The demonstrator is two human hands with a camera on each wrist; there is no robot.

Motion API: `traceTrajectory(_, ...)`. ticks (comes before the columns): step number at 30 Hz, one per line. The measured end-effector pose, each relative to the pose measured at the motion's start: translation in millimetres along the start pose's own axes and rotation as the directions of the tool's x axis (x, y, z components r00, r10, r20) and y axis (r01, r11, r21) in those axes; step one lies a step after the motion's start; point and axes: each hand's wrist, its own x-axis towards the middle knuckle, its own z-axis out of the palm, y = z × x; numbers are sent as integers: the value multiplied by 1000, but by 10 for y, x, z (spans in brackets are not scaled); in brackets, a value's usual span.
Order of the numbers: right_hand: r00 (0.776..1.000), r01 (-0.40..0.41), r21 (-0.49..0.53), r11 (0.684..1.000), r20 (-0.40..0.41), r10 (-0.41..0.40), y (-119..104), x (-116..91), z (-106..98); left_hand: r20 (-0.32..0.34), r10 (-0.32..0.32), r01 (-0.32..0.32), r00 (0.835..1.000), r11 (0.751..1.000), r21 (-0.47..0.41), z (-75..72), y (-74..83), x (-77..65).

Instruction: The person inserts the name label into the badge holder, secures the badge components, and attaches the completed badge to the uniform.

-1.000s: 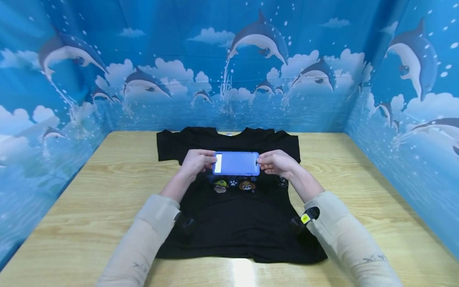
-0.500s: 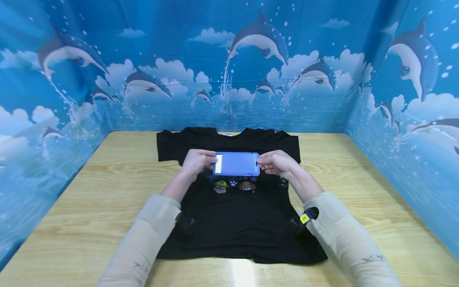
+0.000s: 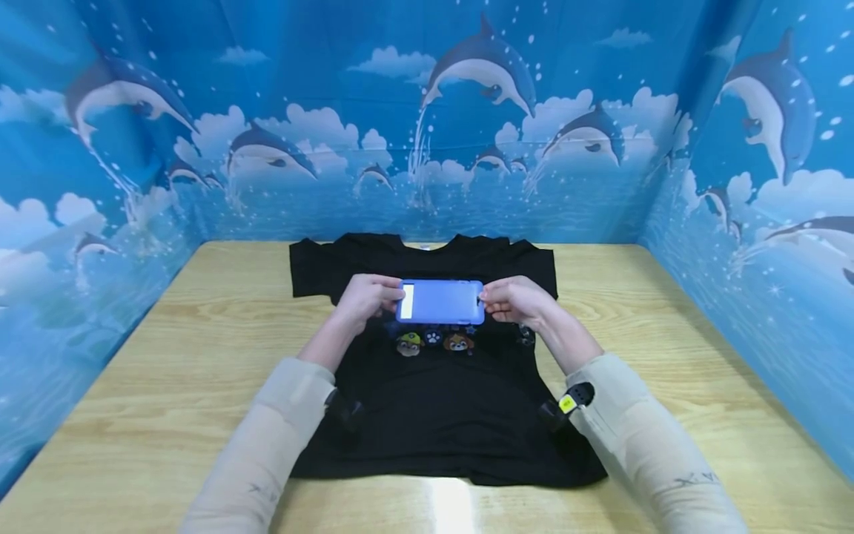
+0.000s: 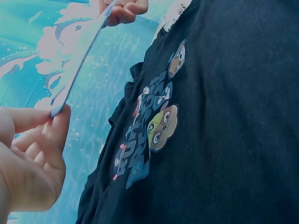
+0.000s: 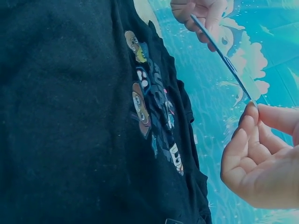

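A thin, flat blue rectangular piece (image 3: 442, 302) with rounded corners is held level above a black T-shirt (image 3: 440, 423) in the head view. It has a white patch at its left end and a small dark notch at its right. My left hand (image 3: 362, 302) pinches the left end between thumb and fingers; my right hand (image 3: 520, 302) pinches the opposite end. Edge-on in the left wrist view, the blue piece (image 4: 84, 60) looks slim and stands off the shirt. Cartoon dog faces (image 5: 141, 109) and lettering are printed on the shirt's chest.
The shirt lies spread on a wood-grain table (image 3: 187, 356), neck toward the back. Blue curtains (image 3: 320, 96) printed with dolphins enclose the back and both sides. A dark band with a yellow tag (image 3: 567, 404) is on the right wrist.
Both hands keep their pinch on the blue piece, which stays in place over the shirt. The whole head view has shifted very slightly.
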Motion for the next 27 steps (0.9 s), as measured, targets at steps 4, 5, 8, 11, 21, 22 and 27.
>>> traceTrajectory(4,1000,-10,11,1000,13,10,-11,-4,1,41,0,-1,999,1000,14,-29,-6,-19)
traceTrajectory(5,1000,-10,11,1000,15,10,-13,-5,1,53,-2,2,999,1000,12,-37,-6,-25)
traceTrajectory(8,1000,-8,18,1000,21,7,-15,-6,-10,83,1,-2,997,1000,5,-52,1,-41)
traceTrajectory(11,1000,1,24,1000,25,-2,-12,-7,-28,105,7,-5,994,1000,-16,-59,12,-51)
traceTrajectory(21,997,10,-79,997,-69,-15,-5,-3,19,71,15,-14,997,1000,-15,-14,21,-60)
traceTrajectory(22,997,6,-90,996,-82,-13,-6,1,25,69,14,-13,998,1000,-10,-9,21,-58)
traceTrajectory(27,992,-6,-96,995,-127,-6,-13,20,45,52,30,-30,998,1000,6,4,25,-41)
